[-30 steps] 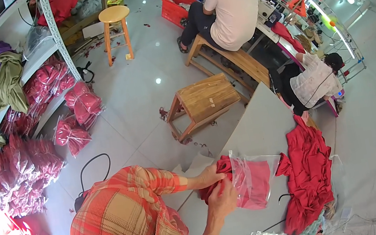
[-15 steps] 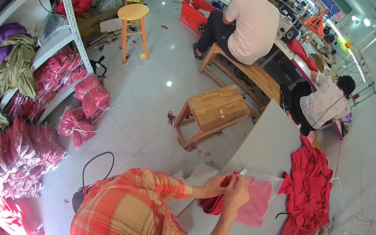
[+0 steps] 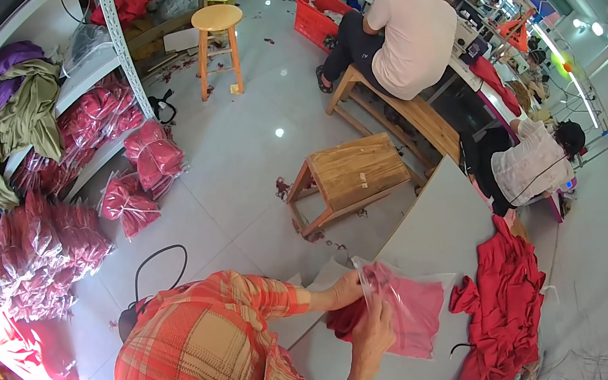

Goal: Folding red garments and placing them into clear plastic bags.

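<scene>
In front of me, a clear plastic bag point(image 3: 416, 311) lies on the light table, with a folded red garment showing through it. A darker red part of the garment point(image 3: 344, 320) sticks out on the left, beyond the bag's mouth. My left hand point(image 3: 345, 290) is closed on the bag's upper edge, near the mouth. With fingers bent, my right hand point(image 3: 375, 328) grips the bag at the near side of its mouth, over the garment. The fingertips of both hands are partly hidden. To the right lies a heap of red garments point(image 3: 499, 294).
Beyond the table point(image 3: 442, 208) are a wooden stool point(image 3: 360, 169) and a bench point(image 3: 420, 120) where a person point(image 3: 410, 34) sits. Another person point(image 3: 531, 166) works at the right. Bagged red bundles point(image 3: 44, 255) fill the left, beside a shelf point(image 3: 87, 77).
The plastic bag's mouth has been pulled up and leftward over more of the red garment. My left hand has moved up to the bag's edge, and my right hand has shifted slightly down and left.
</scene>
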Demonstrator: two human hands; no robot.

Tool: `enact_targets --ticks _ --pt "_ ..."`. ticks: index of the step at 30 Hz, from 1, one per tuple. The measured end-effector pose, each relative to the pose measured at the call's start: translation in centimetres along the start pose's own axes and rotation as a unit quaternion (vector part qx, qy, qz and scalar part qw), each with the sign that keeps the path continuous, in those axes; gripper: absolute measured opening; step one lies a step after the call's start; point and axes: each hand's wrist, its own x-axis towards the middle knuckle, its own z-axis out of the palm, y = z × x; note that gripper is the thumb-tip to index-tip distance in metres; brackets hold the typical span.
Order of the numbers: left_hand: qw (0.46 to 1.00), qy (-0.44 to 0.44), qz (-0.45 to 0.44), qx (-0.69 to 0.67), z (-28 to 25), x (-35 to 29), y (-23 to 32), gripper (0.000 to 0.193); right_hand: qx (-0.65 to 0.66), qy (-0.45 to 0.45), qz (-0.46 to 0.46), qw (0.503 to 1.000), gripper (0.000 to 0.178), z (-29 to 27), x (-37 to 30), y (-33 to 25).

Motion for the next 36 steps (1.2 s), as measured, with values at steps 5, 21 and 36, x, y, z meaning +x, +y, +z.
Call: enact_targets --ticks 5,21,36 --pt "0.985 0.050 -0.062 -0.152 1.1 1.0 -0.2 0.023 -0.046 0.080 0.201 0.975 0.026 1.4 -6.5 1.8" --pt "0.952 0.085 -0.102 -0.277 6.7 -0.4 0.4 0.040 0.034 0.124 0.426 0.895 0.041 5.6 -11.7 1.4" --pt "0.905 -0.137 -0.371 -0.153 -0.6 -7.0 0.2 0.031 -0.107 0.076 0.304 0.943 0.029 2.3 -10.7 3.5"
